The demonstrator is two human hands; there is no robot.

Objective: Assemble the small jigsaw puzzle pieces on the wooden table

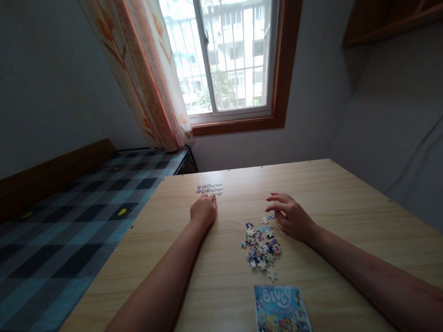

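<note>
My left hand (203,210) rests on the table with its fingers curled, right below the rows of laid-out jigsaw pieces (209,187). Whatever its fingertips hold, if anything, is hidden. To the right, my right hand (289,216) hovers at the upper right side of a loose pile of jigsaw pieces (262,247). Its fingers are apart and slightly bent, and I see nothing held in them. A few pieces lie close under its fingers. The pile mixes picture sides with plain pale backs.
A blue "Bluey" picture sheet or box (283,311) lies on the wooden table (225,282) at the near edge of view. Left of the table stands a bed with a checked cover (75,248). Beyond are a window (235,54) and a floral curtain (145,72).
</note>
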